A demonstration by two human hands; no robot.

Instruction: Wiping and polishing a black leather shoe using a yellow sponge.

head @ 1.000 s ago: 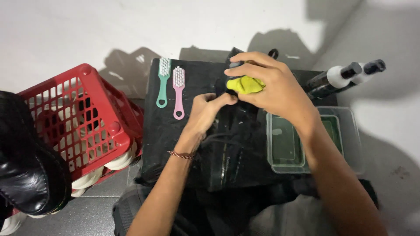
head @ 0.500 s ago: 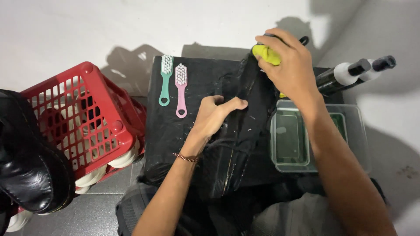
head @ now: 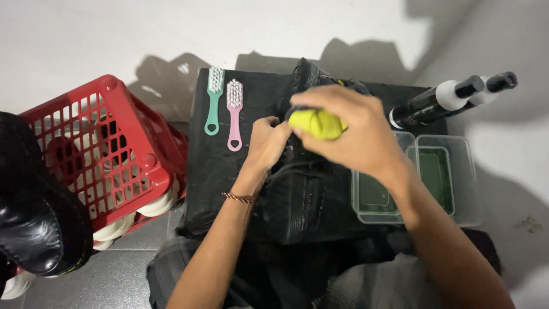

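Right hand [head: 354,134] is curled, palm down, closed around a yellow-green sponge [head: 316,123] that peeks out under the fingers, pressed onto a black shoe [head: 303,171] in the middle of the black-covered counter [head: 211,166]. Left hand [head: 267,140] sits just beside it, fingers bent and gripping the shoe's side, a thin bracelet [head: 239,198] on the wrist. Both forearms run up from the lower edge, the right one crossing over the containers.

Just right of the shoe, two clear plastic containers [head: 463,171] stand side by side, rectangular, greenish inside, partly covered by the right arm. Above them lie two dark bottles [head: 434,102] with white collars and black caps, tilted toward the upper right; any labels are too small to tell.

Left of the hands, two small brushes lie parallel on the counter, handles toward the person: a green brush [head: 213,100] and a pink brush [head: 234,113], white bristles at the far end, close together but apart.

Further left, off the counter, a red plastic basket [head: 97,154] with latticed walls holds white-soled shoes [head: 151,205], and a glossy black boot [head: 34,223] fills the lower left corner. Pale wall beyond, grey floor [head: 114,269] below.
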